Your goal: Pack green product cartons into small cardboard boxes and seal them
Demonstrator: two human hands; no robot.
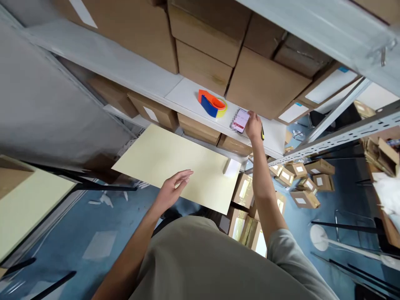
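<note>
My left hand (173, 189) hovers over the near edge of a pale yellow tabletop (175, 158), its fingers loosely extended and nothing seen in them. A small white box or block (231, 167) rests at the tabletop's right end. My right hand (254, 126) reaches to the white shelf with its fingers curled, at the right edge of a phone (240, 121) with a lit screen. A black-and-yellow object (262, 132), perhaps a utility knife, shows just right of this hand, mostly hidden. Left of the phone lies an orange-and-blue tape dispenser (208, 104) with a yellowish roll.
Cardboard boxes (265, 85) fill the shelf (275, 139) behind the phone, and more sit below it. A perforated metal post (343, 133) stands at right. Several small labelled boxes (304, 199) lie on the blue floor (131, 225). Another pale table (34, 196) is at left.
</note>
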